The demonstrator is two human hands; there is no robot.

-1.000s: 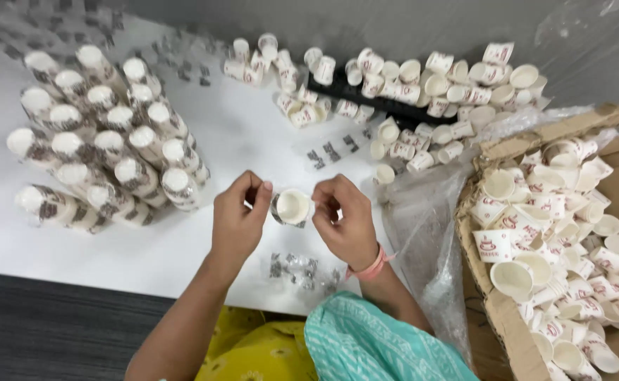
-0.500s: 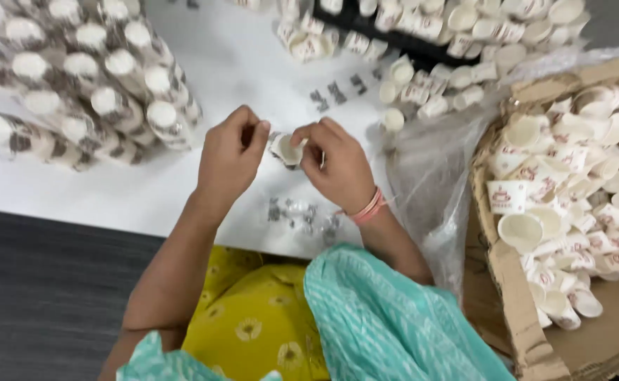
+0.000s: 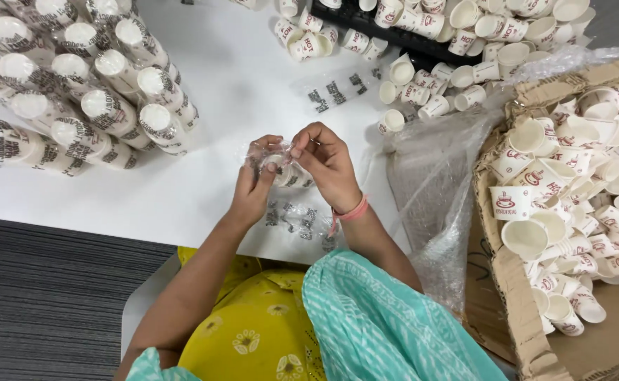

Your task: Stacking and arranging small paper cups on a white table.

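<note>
While both hands are being held together above the white table (image 3: 253, 99), a small stack of paper cups (image 3: 290, 174) is being worked into a clear plastic sleeve (image 3: 261, 154). The left hand (image 3: 254, 185) is being closed around the cups from below, fingers curled; the right hand (image 3: 326, 164) is pinching the film at its top, thumb and fingertips nearly shut. The cups are being judged light, thin-walled and easily crushed, the film soft and slippery, so a gentle grip on the sides of the stack is being favoured over the rims. Wrapped stacks (image 3: 105, 113) are lying to the left, loose cups in a cardboard box (image 3: 514, 282) to the right.
</note>
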